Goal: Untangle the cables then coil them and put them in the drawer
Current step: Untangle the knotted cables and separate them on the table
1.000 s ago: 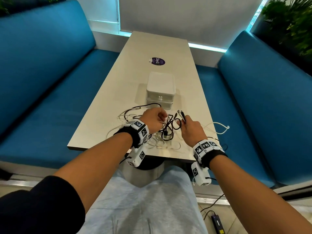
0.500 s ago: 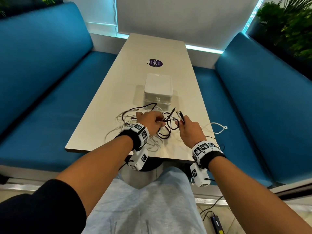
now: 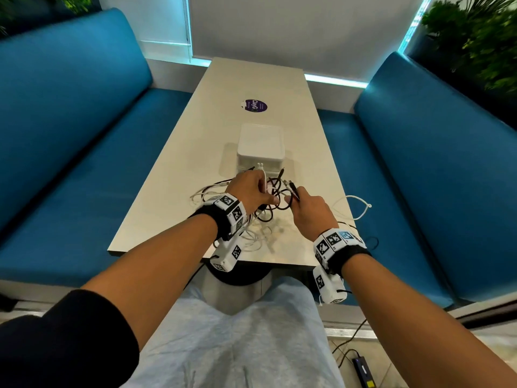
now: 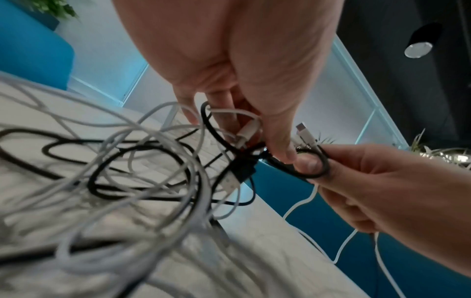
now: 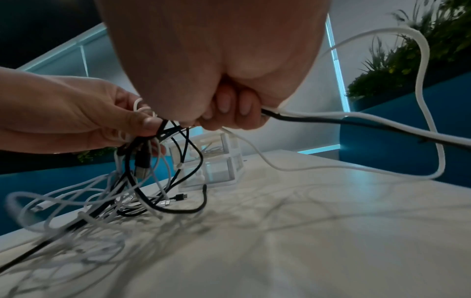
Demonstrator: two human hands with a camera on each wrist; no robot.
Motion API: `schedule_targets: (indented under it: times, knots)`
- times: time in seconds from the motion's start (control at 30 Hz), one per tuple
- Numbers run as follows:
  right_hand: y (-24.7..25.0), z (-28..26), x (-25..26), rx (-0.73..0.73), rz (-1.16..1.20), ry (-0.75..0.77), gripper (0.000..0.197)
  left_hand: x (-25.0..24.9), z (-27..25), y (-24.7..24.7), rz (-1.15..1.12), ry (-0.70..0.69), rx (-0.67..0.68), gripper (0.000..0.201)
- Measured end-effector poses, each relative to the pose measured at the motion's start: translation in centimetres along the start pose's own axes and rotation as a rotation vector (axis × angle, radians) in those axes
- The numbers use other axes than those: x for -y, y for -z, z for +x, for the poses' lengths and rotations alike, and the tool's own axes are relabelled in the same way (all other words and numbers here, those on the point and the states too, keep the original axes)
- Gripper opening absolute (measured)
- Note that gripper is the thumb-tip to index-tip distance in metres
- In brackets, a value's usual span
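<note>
A tangle of black and white cables lies near the table's front edge, in front of the small white drawer box. My left hand holds a bunch of the tangle lifted off the table; its fingers pinch a white plug and black loops. My right hand is close beside it, with its thumb pinching a black loop. In the right wrist view the right hand's fingers curl round a black cable and a white one. The rest of the cables hang down to the tabletop.
A white cable loop trails off the table's right edge. The beige table stands between blue benches. The drawer box has its two drawers closed. A purple sticker lies beyond it. A black adapter is on the floor.
Both hands have drawn slightly closer together and a little toward the drawer box, and the black loops are lifted between them.
</note>
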State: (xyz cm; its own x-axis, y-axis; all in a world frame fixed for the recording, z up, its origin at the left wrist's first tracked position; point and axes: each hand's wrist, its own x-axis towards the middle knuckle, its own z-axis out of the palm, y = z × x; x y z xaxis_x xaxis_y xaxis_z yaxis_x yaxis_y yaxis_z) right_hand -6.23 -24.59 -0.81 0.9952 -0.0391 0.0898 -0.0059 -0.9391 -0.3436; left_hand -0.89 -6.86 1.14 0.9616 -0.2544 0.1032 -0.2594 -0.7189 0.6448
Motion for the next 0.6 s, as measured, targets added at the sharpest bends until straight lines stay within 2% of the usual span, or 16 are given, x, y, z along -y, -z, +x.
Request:
schedule_targets:
  times: [0.17,0.27,0.33,0.43,0.5,0.6]
  knots:
    - [0.8,0.4,0.8,0.016,-0.094,0.059,0.028,0.6,0.5,0.2,0.090,-0.042,0.090,0.037]
    - [0.7,0.3,1.0,0.022,-0.117,0.052,0.028,1.2,0.4,-0.5,0.093,0.033,0.100,0.059]
    - [0.7,0.4,0.6,0.020,-0.110,0.018,0.029,1.4,0.2,-0.7,0.092,0.064,0.200,0.065]
    - [0.6,0.4,-0.4,0.021,-0.110,-0.025,0.031,1.5,0.4,0.1,-0.077,0.073,0.316,0.039]
    - [0.5,0.2,-0.7,0.023,-0.113,-0.028,0.031,1.6,0.8,0.7,-0.186,0.057,0.289,0.024]
    - [0.3,0.2,-0.6,0.024,-0.089,-0.029,0.031,2.2,1.3,0.6,-0.097,0.064,0.229,0.013]
